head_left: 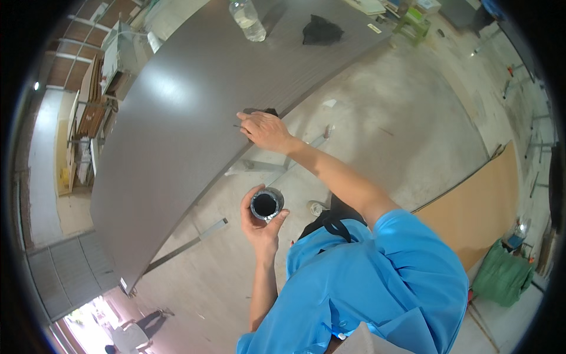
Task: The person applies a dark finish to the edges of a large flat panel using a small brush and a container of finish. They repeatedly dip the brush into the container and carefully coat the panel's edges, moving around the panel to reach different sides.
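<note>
My left hand (259,221) is wrapped round a small cup (279,200) with dark contents and a smeared, pale rim, held upright beside the panel's near edge. My right hand (263,131) reaches over that edge onto a large dark grey panel (171,135), its fingers bent and pressed together. A dark, crumpled piece that looks like cloth (270,111) shows at the fingers. Some thin dark tip pokes out by the fingertips; its kind is too small to make out.
On the panel stand a clear plastic bottle (247,22) and a black cloth (321,30). Metal support legs (200,236) show beneath. A tan board (477,200) and green sack (504,271) lie to the right. Another person (132,336) is far off at lower left.
</note>
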{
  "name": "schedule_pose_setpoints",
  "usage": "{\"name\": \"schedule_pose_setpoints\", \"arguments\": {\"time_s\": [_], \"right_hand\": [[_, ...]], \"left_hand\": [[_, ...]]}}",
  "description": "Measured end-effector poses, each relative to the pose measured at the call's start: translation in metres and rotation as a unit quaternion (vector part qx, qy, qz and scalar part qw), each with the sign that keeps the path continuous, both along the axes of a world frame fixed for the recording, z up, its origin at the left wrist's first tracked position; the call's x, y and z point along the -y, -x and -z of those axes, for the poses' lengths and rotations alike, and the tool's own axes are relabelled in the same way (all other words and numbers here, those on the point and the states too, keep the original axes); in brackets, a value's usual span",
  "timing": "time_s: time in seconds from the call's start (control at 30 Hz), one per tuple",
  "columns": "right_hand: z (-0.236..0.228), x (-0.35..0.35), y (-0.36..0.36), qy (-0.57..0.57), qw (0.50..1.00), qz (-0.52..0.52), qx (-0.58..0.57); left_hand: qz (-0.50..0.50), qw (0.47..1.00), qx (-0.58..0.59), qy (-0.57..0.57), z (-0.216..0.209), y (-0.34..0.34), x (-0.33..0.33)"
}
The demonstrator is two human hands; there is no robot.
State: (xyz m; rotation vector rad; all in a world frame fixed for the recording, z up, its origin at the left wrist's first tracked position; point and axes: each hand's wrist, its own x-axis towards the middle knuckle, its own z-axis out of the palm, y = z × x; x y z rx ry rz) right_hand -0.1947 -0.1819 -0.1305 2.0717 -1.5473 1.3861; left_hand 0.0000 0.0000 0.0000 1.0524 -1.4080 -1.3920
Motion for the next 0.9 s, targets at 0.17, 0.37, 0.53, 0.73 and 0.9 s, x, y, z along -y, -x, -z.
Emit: {"name": "schedule_pose_setpoints", "arguments": {"time_s": [0.17, 0.37, 0.53, 0.73, 0.9], "right_hand": [[0.003, 0.0, 0.089, -0.11, 0.99, 0.087, 0.026], [-0.001, -0.011, 0.245, -0.111, 0.964, 0.231, 0.068], [-0.005, -0.016, 0.374, -0.03, 0.953, 0.278, 0.118], [-0.004, -0.007, 0.495, 0.013, 0.889, 0.373, 0.264], [-0.039, 0.008, 0.547, 0.117, 0.852, 0.365, 0.357]], "left_hand": [[-0.006, 1.0, 0.001, 0.004, 0.001, 0.015, 0.011], [0.006, 1.0, 0.018, -0.002, 0.0, 0.028, 0.024], [-0.005, 0.999, 0.034, -0.014, -0.003, 0.075, 0.058], [-0.039, 0.999, 0.032, 0.005, -0.01, 0.132, 0.127], [-0.081, 0.996, 0.037, 0.018, -0.016, 0.162, 0.161]]}}
